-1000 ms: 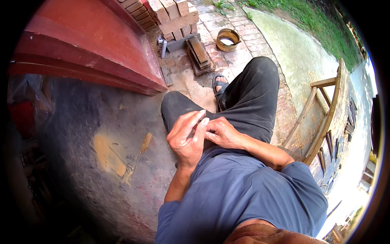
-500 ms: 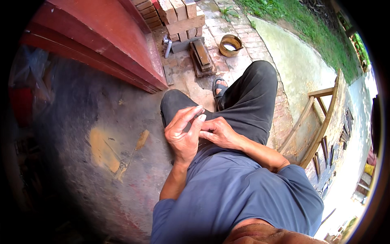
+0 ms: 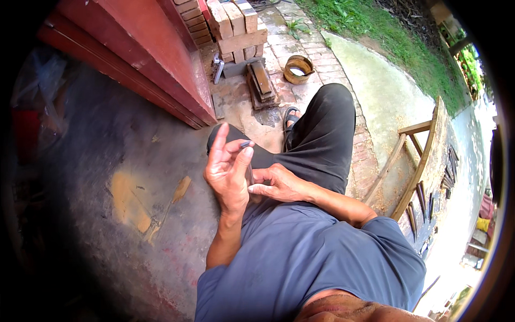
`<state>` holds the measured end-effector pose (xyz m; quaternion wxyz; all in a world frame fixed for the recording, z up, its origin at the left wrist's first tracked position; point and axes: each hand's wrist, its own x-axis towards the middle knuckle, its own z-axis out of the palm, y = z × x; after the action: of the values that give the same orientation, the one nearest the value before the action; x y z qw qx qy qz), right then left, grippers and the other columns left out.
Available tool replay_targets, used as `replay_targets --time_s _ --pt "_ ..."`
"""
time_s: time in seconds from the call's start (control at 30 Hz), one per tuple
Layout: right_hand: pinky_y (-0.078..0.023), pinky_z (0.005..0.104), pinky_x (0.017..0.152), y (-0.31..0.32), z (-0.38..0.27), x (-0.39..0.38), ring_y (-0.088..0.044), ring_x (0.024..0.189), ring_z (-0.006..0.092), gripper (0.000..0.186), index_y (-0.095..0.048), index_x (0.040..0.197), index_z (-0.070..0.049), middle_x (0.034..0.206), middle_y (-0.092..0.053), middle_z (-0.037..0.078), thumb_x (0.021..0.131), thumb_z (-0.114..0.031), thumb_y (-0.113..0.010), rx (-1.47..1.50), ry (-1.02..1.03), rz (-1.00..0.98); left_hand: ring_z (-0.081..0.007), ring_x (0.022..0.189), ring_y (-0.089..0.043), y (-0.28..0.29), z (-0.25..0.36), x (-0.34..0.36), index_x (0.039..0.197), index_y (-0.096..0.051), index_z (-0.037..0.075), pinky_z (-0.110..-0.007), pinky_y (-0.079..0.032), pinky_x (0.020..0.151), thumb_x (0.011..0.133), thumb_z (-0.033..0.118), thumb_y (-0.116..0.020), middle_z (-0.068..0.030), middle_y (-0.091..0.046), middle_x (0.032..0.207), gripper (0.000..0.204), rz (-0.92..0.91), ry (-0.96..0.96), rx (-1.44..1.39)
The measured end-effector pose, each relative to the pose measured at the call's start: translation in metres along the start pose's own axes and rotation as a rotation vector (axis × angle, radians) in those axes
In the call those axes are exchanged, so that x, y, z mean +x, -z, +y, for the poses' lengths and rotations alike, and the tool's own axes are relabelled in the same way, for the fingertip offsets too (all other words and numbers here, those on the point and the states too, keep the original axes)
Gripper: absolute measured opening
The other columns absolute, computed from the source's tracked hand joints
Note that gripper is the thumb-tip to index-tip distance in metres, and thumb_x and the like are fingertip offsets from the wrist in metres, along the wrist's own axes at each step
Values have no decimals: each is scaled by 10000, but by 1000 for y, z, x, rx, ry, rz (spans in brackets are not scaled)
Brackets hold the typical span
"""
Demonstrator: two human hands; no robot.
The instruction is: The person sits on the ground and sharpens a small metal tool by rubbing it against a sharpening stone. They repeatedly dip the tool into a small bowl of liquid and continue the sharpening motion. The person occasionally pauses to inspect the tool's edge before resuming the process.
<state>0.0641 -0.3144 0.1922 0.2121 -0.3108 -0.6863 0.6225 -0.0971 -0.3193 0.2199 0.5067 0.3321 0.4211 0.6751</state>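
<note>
My left hand is raised over my lap, its index finger stretched up. The thumb and another finger of that hand pinch a slim piece with a dark tip. This piece seems to run down toward my right hand, but its kind is hard to make out. My right hand lies close against the left palm, thumb and fingers brought together at the lower part of the piece. What the right fingers grip is mostly hidden behind the left hand.
Ahead stand a brick stack, a flat block on a base and a round container with something pale inside. A red door frame rises at left. To the right, a wooden bench carries several slender tools. A tan patch marks the floor.
My left index finger has lifted away from the thumb, and the dark tip of the slim piece now shows. Both hands sit slightly further left in the view.
</note>
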Motion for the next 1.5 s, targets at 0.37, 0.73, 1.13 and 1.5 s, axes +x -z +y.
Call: replay_targets --time_s 0.37,0.73,1.13,1.5 --pt "-562 290 744 41 1 14 -698 811 110 192 -699 1049 7 938 -753 68 1126 -140 -604 657 -106 82 -72 828 -617 -21 -7 63 1616 -418 -55 -230 -515 802 1031 115 -739 -159 -760 1226 689 -12 146 -166" --pt "-394 205 514 287 -22 59 -523 575 26 320 -729 1348 -26 762 -672 2 1110 -225 -648 -19 -98 713 -64 879 -655 -16 -130 119 1332 -710 -31 -230 -503 767 1064 152 -719 -93 -797 1083 325 -228 541 326" --pt "-588 445 811 289 256 135 -775 846 349 302 -770 1250 -41 830 -776 149 994 -163 -668 -292 -563 637 -195 793 -708 -28 -257 206 1507 -601 39 -357 -593 816 896 145 -815 -128 -607 1548 656 -516 268 1125" --pt "-560 497 761 268 305 139 -727 817 388 358 -779 1303 -125 870 -756 206 964 -107 -665 -564 -442 582 -323 921 -746 -41 -364 257 1714 -265 91 -443 -597 860 887 199 -825 -129 -281 1789 1005 -731 247 1278"
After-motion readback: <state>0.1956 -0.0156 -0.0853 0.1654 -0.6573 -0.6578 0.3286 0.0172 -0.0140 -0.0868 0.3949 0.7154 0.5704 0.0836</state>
